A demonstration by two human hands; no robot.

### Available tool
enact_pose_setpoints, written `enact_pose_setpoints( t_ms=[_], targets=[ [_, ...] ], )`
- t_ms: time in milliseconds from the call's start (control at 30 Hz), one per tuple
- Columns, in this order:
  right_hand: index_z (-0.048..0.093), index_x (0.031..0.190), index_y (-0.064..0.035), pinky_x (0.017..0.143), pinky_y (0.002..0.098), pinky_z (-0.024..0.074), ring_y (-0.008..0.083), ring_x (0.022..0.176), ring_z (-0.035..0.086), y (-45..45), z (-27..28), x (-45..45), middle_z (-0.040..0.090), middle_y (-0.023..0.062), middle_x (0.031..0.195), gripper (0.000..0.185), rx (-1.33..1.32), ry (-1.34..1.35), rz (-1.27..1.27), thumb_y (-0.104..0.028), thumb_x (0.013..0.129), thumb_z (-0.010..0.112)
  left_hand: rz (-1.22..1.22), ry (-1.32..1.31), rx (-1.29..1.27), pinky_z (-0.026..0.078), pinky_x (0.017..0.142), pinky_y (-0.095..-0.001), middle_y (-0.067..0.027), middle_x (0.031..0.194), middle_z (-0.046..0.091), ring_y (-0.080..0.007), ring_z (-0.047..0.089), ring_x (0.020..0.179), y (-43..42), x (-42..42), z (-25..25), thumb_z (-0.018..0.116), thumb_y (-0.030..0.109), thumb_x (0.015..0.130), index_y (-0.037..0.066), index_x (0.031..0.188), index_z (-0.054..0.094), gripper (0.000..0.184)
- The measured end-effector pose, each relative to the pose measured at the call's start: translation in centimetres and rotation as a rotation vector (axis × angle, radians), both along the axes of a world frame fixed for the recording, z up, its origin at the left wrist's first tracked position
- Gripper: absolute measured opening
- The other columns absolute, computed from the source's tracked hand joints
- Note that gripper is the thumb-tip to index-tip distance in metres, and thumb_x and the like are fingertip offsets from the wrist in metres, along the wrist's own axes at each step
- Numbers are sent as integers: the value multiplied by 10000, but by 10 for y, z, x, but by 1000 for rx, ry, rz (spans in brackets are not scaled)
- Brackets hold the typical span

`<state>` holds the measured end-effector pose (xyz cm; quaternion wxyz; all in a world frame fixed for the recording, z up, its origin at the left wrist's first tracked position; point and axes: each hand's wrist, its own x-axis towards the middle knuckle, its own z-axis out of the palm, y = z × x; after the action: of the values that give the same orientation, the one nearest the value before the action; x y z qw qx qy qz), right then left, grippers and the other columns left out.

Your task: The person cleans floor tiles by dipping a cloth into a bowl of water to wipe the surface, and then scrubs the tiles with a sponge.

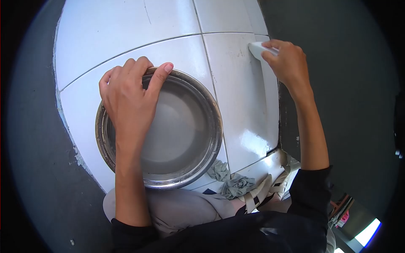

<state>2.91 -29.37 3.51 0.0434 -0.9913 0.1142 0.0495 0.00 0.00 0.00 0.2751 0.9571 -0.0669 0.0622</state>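
A round metal basin [183, 179] stands on the white tiled surface, with cloudy greyish water [175, 126] inside. My left hand [130, 86] grips its far rim, thumb resting along the top edge and fingers over the far-left side. Off to the right, my right hand [289, 61] is closed around a smooth white piece [257, 49] with a rounded end. That piece is pressed to the tile near the right-hand edge; its exact kind cannot be made out, since my fingers cover part of it.
Crumpled grey-green cloths [237, 186] lie on the tiles near my sandalled foot [257, 195]. Dark grey walls [337, 76] border the white tiles [130, 25] on both sides. A pink item [344, 219] shows at the lower right.
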Motion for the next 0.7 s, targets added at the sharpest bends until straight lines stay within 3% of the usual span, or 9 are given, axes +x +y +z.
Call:
enact_pose_setpoints(
  t_ms=[167,267,467,567,700],
  targets=[
    [710,1096,-74,790,336,547,277,804,707,-1,-10,15,714,168,958,314,9,-77,-38,-199,810,673,8,-19,44,333,929,-370,-27,689,566,-197,526,713,-1,-1,3,659,420,859,60,729,597,388],
    [716,1072,-80,804,397,543,326,861,689,-5,-12,-16,701,182,971,300,45,-77,21,-162,794,641,2,-38,24,332,930,-371,-29,686,564,-198,524,712,-1,0,1,658,421,859,61,728,599,388],
    [713,1077,-87,822,386,536,324,875,685,-2,-13,-4,698,182,985,296,50,-119,-69,-175,801,656,0,-3,20,331,921,-407,-30,702,569,-212,518,713,-3,-1,4,650,436,861,60,728,616,400],
    [714,1080,-109,788,395,539,321,835,683,-14,-22,-5,690,179,969,296,88,-185,33,-182,799,660,2,-11,25,331,920,-406,-29,704,568,-212,516,710,-3,-2,4,649,437,861,60,729,614,400],
    [712,1082,-116,755,406,540,325,801,677,5,-9,-62,674,174,946,292,73,-76,44,-179,802,653,4,-27,21,331,920,-404,-28,705,572,-210,515,707,-2,-1,1,655,434,857,62,730,615,395]
  ],
)
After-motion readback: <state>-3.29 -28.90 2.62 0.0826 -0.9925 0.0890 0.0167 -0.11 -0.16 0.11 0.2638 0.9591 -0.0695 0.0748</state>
